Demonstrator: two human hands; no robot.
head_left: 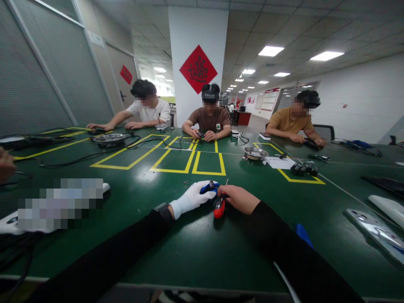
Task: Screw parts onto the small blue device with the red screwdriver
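My left hand (194,198), in a white glove, is closed around a small blue piece (206,188) with a dark metallic round part on top; its exact kind is too small to tell. Beside it, bare and closed, my right hand (241,198) grips a screwdriver (219,208) with a red and black handle. The handle's red end points toward me, and a thin shaft shows beyond the fingers. Both hands are close together over the green table (151,248). Part of the blue piece is hidden by the gloved fingers.
Three people sit across the table. A metal bowl (255,153), a white paper (277,163) and black parts (304,169) lie ahead right. Another bowl (109,139) and cables are ahead left. A blue object (303,235) lies by my right forearm; a white power strip-like shape (105,188) lies left.
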